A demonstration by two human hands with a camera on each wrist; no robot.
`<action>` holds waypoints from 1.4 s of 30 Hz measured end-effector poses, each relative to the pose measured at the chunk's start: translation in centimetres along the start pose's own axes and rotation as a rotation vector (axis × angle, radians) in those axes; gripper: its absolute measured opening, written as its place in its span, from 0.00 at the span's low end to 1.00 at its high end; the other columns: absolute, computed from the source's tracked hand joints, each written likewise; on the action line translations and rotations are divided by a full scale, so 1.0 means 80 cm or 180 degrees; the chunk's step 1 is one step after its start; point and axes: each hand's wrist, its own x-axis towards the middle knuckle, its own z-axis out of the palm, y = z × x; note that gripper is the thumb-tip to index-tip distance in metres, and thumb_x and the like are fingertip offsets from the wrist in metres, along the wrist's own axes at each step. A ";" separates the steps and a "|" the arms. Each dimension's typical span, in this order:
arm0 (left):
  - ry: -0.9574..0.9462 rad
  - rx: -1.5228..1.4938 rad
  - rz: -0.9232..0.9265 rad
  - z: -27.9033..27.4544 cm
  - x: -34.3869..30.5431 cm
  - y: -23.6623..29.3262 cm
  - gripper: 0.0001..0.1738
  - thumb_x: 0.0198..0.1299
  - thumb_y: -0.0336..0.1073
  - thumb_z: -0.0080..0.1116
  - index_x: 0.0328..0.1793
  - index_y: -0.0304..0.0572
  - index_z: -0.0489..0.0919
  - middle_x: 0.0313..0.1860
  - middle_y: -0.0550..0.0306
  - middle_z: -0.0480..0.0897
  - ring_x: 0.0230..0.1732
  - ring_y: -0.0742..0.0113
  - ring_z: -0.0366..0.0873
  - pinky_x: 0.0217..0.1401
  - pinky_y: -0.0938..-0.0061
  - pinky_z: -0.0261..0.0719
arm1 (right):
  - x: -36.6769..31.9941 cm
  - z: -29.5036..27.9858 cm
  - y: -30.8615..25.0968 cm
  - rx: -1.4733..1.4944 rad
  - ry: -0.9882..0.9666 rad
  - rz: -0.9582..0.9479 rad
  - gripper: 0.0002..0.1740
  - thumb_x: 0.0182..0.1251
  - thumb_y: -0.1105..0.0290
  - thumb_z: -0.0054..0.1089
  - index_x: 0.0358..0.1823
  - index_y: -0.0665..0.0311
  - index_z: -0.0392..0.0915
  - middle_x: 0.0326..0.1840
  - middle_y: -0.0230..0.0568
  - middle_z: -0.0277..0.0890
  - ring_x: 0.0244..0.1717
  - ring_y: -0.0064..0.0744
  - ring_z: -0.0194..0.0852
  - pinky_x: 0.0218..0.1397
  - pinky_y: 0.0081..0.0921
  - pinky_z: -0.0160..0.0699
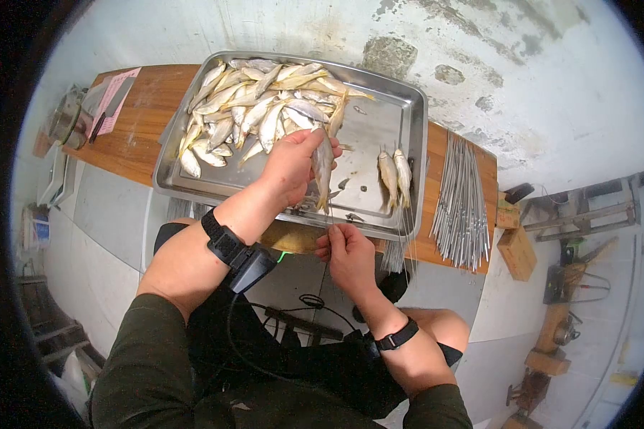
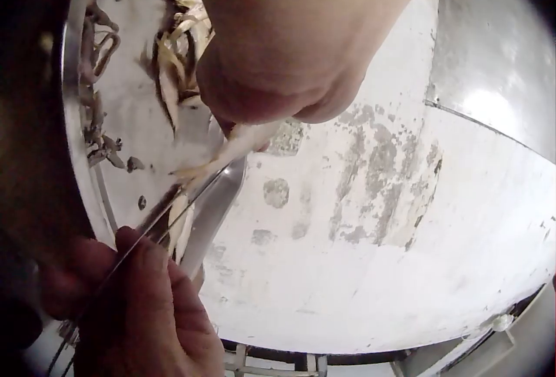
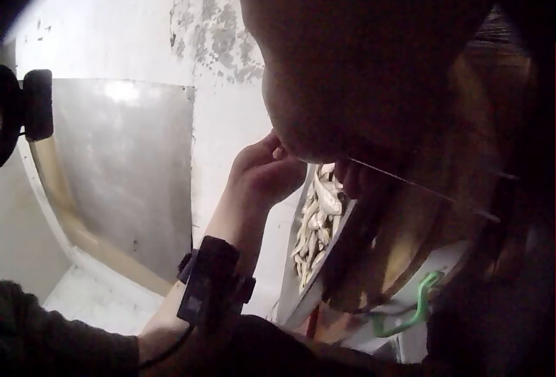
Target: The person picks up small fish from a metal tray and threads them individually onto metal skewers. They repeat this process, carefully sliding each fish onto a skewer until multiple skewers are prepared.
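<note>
My left hand (image 1: 288, 171) grips a single small silvery fish (image 1: 323, 168) over the metal tray (image 1: 421, 136), its tail pointing down toward me. Just below, at the tray's near edge, the right hand (image 1: 349, 261) pinches thin metal skewers (image 3: 417, 186) between thumb and fingers. In the left wrist view, two skewers run from that hand up to the fish's tail end; where their tips end is hidden. A large heap of fish (image 1: 265, 107) fills the tray's left and back. Two fish (image 1: 403, 175) lie side by side on skewers at its right.
A bundle of metal skewers (image 1: 461, 204) lies on the wooden table (image 1: 438, 154) right of the tray. Dark scraps (image 1: 354, 217) sit near the tray's front. A knife (image 1: 111, 107) rests on pink paper at the left, beside a metal pot (image 1: 66, 121). A stained wall stands behind.
</note>
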 end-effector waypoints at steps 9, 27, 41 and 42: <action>0.0041 -0.0060 0.0021 0.001 -0.001 0.001 0.13 0.68 0.40 0.50 0.45 0.36 0.76 0.40 0.55 0.82 0.42 0.68 0.81 0.41 0.74 0.80 | 0.004 0.000 0.001 0.0054 -0.0082 0.0069 0.13 0.75 0.66 0.44 0.41 0.70 0.73 0.28 0.39 0.78 0.25 0.26 0.78 0.29 0.22 0.78; 0.0088 -0.0003 0.0026 0.000 0.002 0.001 0.15 0.70 0.42 0.48 0.44 0.37 0.77 0.39 0.55 0.82 0.43 0.66 0.81 0.45 0.72 0.80 | 0.002 0.002 0.006 -0.0281 -0.0036 -0.0166 0.12 0.72 0.65 0.50 0.40 0.69 0.73 0.28 0.36 0.78 0.25 0.21 0.76 0.29 0.19 0.75; -0.0021 0.0081 -0.0088 0.001 -0.002 0.000 0.16 0.70 0.44 0.48 0.45 0.37 0.77 0.40 0.56 0.82 0.42 0.66 0.80 0.45 0.72 0.80 | 0.002 0.001 -0.004 0.0057 -0.0179 0.0082 0.14 0.73 0.64 0.48 0.37 0.69 0.72 0.23 0.35 0.74 0.19 0.21 0.71 0.24 0.20 0.71; -0.0036 0.0078 -0.0099 0.002 -0.002 -0.001 0.16 0.70 0.44 0.48 0.45 0.37 0.77 0.40 0.56 0.82 0.42 0.66 0.80 0.45 0.72 0.80 | 0.003 0.001 -0.003 0.0054 -0.0161 0.0088 0.14 0.73 0.64 0.48 0.37 0.69 0.72 0.23 0.35 0.74 0.19 0.21 0.71 0.24 0.20 0.71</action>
